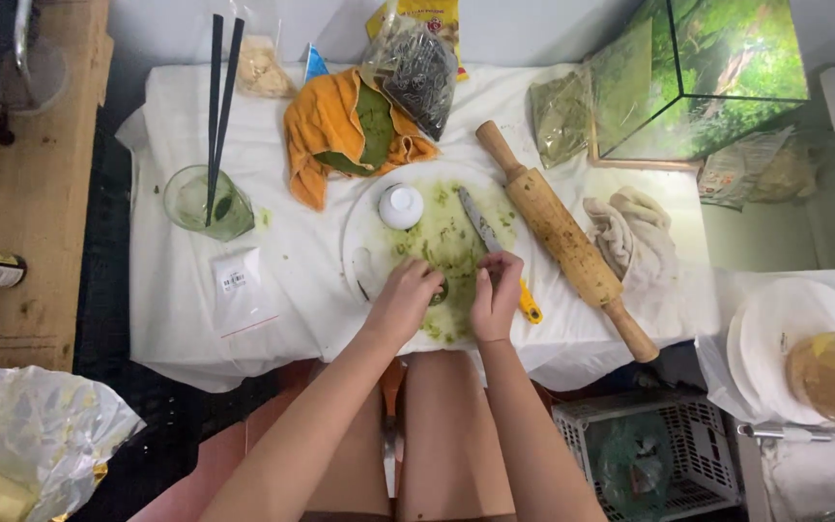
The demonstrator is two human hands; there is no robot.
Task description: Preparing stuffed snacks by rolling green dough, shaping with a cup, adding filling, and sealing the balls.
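Note:
My left hand (403, 300) and my right hand (495, 295) are both on a round white board (364, 227) smeared with green dough, near the table's front edge. A small dark green piece of dough (440, 290) sits between them, my left fingers curled against it. My right fingers pinch another bit of green dough (484, 280). A knife with a yellow handle (495, 253) lies on the board just beyond my right hand. A small white bowl (400, 206) stands upside down at the board's far side.
A wooden rolling pin (564, 237) lies diagonally at the right, beside a crumpled beige cloth (630, 232). A glass with black chopsticks (207, 201) stands at left. An orange cloth (335, 130), bags and a glass tank (698, 77) line the back. A white crate (649, 454) sits below.

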